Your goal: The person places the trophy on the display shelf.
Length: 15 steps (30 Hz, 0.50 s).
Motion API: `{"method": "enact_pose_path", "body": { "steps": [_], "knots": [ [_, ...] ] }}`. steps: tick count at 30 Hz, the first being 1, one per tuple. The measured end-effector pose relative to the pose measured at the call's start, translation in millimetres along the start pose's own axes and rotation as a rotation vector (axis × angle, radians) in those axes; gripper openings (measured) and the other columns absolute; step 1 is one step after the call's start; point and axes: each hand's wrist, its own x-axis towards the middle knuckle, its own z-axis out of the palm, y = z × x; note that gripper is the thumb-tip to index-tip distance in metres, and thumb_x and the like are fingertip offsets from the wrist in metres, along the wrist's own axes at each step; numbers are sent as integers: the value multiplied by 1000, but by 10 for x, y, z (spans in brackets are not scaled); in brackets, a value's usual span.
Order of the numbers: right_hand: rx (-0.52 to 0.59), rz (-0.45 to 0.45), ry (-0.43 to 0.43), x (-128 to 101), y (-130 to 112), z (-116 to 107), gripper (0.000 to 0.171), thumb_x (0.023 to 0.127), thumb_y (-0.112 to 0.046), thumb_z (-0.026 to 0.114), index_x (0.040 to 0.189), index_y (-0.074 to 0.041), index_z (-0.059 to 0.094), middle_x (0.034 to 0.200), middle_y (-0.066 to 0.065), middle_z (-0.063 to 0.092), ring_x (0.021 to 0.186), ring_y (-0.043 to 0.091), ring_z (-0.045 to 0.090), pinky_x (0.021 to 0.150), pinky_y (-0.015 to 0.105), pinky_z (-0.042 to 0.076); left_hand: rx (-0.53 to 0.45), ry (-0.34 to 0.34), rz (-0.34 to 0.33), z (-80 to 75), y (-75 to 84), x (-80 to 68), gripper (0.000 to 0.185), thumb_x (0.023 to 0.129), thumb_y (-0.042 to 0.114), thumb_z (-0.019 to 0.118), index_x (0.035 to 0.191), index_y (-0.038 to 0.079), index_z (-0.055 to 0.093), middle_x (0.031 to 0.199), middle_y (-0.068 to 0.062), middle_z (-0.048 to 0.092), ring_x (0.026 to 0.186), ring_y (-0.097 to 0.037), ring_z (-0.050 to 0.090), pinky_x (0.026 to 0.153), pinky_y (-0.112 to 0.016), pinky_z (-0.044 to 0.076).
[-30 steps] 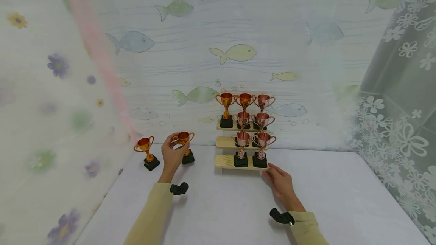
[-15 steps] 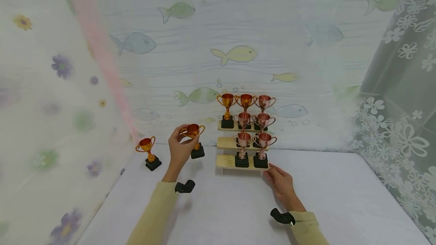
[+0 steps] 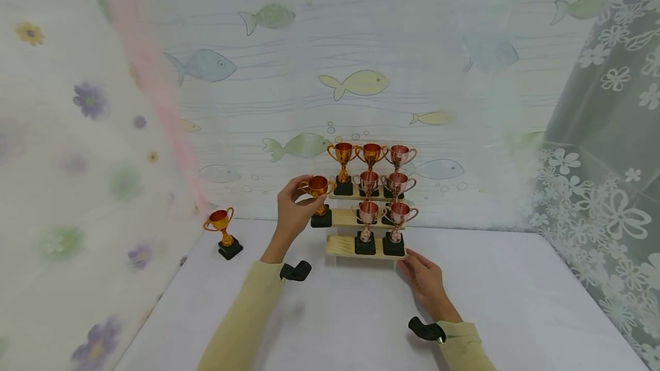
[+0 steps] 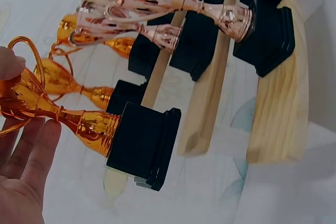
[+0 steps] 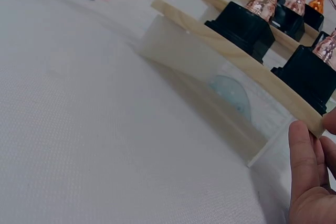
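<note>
Gold trophy: pinched by the cup in the left hand, held at the left end of the stepped wooden rack, middle tier. Right hand: fingers relaxed, touching the rack's front right corner. White desk, fish-print backdrop; second gold trophy near the desk's far left edge.

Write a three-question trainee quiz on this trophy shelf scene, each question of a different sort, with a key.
1. True or false: the left hand grips a gold trophy by its cup.
2. Which part of the stepped wooden shelf does the right hand touch? A) top step B) bottom step's right corner C) middle step
3. Fill in: one more gold trophy stands alone on the white table, to the ____ of the shelf.

Key: 1 true; 2 B; 3 left
</note>
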Motion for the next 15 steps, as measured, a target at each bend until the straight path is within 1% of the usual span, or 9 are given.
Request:
{"method": "enact_pose_path", "body": {
  "steps": [3, 6, 9, 10, 15],
  "knots": [
    [0, 2, -5, -10, -7, -2, 52, 103, -8, 53, 149, 11, 39, 113, 1, 67, 93, 3, 69, 92, 22, 56, -1, -29, 1, 88, -3, 22, 47, 81, -7, 81, 125, -3, 64, 120, -22, 64, 98, -32, 66, 81, -34, 63],
    [5, 2, -9, -12, -13, -4, 52, 103, -7, 53, 150, 11, 38, 111, 0, 67, 93, 3, 69, 92, 21, 56, 6, -58, -8, 178, 125, 21, 46, 82, -7, 79, 125, -7, 63, 121, -26, 63, 100, -38, 66, 86, -48, 61],
    [16, 3, -9, -8, -14, -2, 52, 103, -7, 54, 150, 11, 38, 108, -1, 68, 92, 3, 69, 91, 21, 57, 12, -79, -26, 252, 244, 19, 45, 82, -9, 78, 124, -10, 62, 120, -28, 62, 101, -41, 65, 87, -55, 59],
    [15, 4, -9, -7, -13, -3, 52, 103, -7, 54, 150, 11, 38, 108, -1, 68, 92, 3, 69, 91, 21, 57, 10, -83, -31, 269, 289, 17, 45, 83, -9, 77, 124, -12, 61, 120, -30, 61, 101, -41, 65, 87, -56, 59],
    [16, 11, -14, -10, -11, 0, 52, 104, -7, 53, 150, 10, 37, 110, -1, 68, 92, 3, 69, 92, 21, 56, 6, -90, -38, 328, 275, 33, 45, 83, -8, 77, 125, -12, 61, 121, -30, 61, 101, -43, 64, 86, -48, 61]
  ]
}}
